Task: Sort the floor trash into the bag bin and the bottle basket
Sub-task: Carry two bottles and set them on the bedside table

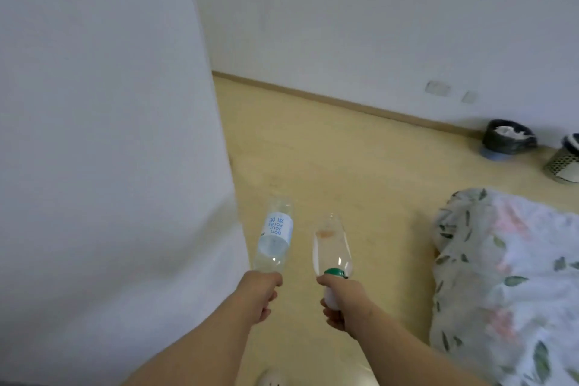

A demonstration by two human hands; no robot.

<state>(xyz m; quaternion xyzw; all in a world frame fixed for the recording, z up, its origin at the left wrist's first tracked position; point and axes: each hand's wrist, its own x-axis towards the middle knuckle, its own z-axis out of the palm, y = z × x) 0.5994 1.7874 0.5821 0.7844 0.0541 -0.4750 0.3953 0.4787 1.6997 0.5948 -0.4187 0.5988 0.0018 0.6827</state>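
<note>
Gripping a blue-labelled clear bottle (274, 236) by its neck, left hand (261, 296) is closed; right hand (344, 301) clenches a green-capped clear bottle (330, 246). Both bottles are above the floor (344, 150). Bag-lined bin (506, 138) and mesh basket (564, 161) stand far right by the wall.

Two bare forearms, no sleeves, no watch or rings showing, left hand (261, 294) and right hand (343, 301) with short, unpainted nails where visible, pale rounded toe of a shoe (271, 378) at the bottom edge, blurred.
</note>
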